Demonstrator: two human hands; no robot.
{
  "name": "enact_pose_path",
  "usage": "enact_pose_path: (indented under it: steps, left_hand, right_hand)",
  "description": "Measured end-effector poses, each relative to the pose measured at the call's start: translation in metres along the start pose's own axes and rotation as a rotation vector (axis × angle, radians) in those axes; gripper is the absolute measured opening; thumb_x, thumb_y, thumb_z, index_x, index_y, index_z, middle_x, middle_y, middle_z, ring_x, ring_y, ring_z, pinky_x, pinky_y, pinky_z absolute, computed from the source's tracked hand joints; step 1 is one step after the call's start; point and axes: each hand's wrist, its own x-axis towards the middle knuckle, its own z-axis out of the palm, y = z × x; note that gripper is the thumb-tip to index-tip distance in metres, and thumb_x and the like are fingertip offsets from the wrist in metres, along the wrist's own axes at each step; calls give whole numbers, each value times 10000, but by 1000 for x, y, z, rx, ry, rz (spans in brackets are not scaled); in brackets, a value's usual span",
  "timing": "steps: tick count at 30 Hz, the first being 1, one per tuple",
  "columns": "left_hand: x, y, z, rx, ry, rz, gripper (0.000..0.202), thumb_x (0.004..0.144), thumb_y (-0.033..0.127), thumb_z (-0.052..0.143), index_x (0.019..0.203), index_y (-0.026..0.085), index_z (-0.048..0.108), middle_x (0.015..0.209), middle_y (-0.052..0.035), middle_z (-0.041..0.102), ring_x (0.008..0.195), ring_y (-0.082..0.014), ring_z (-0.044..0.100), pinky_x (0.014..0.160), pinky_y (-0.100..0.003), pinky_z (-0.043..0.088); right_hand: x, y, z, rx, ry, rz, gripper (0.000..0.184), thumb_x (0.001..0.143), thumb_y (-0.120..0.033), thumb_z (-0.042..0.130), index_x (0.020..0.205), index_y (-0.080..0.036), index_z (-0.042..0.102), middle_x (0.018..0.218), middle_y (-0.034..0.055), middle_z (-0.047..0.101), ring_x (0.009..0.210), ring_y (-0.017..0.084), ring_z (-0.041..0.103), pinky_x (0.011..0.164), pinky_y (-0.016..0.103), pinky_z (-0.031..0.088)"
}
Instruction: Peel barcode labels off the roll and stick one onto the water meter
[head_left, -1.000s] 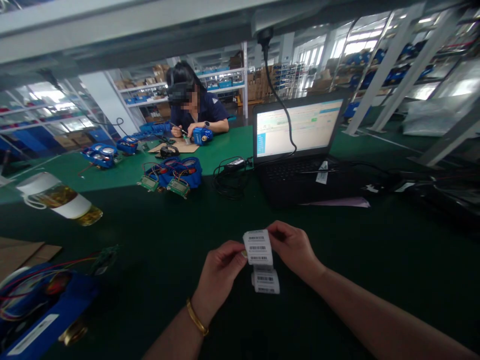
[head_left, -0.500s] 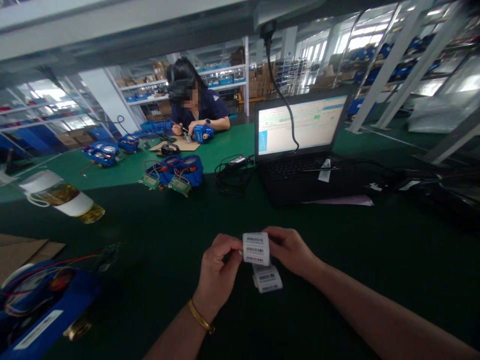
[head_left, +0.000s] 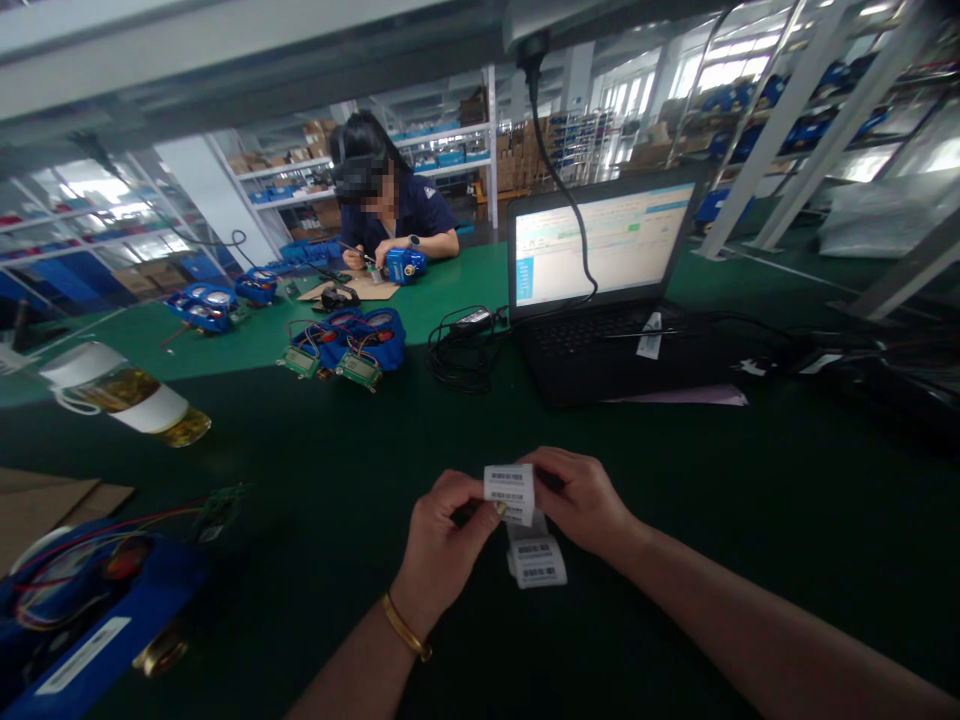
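Observation:
A strip of white barcode labels (head_left: 509, 482) is held up between my two hands over the dark green table. My left hand (head_left: 448, 535), with a gold bangle at its wrist, pinches the strip's left edge, the thumb lying over its front. On the other side, my right hand (head_left: 581, 497) grips the right edge, its fingertips partly hidden behind the labels. The lower part of the strip (head_left: 538, 563) hangs or curls down below the hands, with more barcodes showing.
Beyond my hands stands an open laptop (head_left: 600, 250) beside a coiled black cable (head_left: 466, 350). Blue meters with circuit boards (head_left: 358, 370) lie mid-table. A tea bottle (head_left: 124, 392) and another blue meter (head_left: 97, 610) are at left. A co-worker (head_left: 397, 205) sits opposite, handling a blue meter.
My left thumb has moved right, onto the front of the labels. The strip has shifted slightly, and more of its lower part shows.

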Motion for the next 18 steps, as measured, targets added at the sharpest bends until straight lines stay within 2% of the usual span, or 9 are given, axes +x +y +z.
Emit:
enact_pose_path:
  steps: [3,6,9,12,15,18]
  left_hand:
    - [0,-1,1,30,30,75,105,777,214,569,786,193,671,766,-27,622,760,-153,553,672,-267,457]
    - [-1,0,1,56,10,80,127,788,246,558,796,188,670,778,-37,631,778,-162,550,682,-274,456]
    - [-3,1,1,11,-62,-29,196,802,321,541,838,166,655,810,-53,620,766,-164,549,668,-273,455]
    - [-2,-2,0,-74,-107,-144,241,801,364,536,859,159,648,828,-55,610,747,-160,553,660,-272,454]
    - [-1,-7,1,-159,-54,-164,235,796,357,537,823,154,652,797,-44,591,723,-149,545,666,-268,443]
    - [-3,-8,6,-199,62,-146,250,785,345,539,675,139,626,701,-22,536,663,-122,503,619,-239,412]
  right_hand:
    - [0,0,0,80,-60,28,152,810,-189,461,777,-153,605,733,52,598,642,165,577,543,252,443]
    - [-2,2,-1,74,-26,-12,161,814,-163,456,771,-155,611,728,48,596,639,158,580,538,243,442]
    - [-4,3,-2,-9,31,-93,190,817,-121,442,862,-159,623,769,48,598,676,155,581,578,249,453]
    - [-3,1,-2,-58,19,-116,223,817,-109,423,913,-163,617,804,53,595,692,155,582,581,248,460]
    - [-1,-2,-1,-57,-17,-92,193,845,-154,419,879,-162,609,779,54,583,661,156,574,548,248,458]
    - [-5,0,1,-37,-65,-65,183,862,-196,415,799,-181,586,731,46,569,613,155,570,506,243,465]
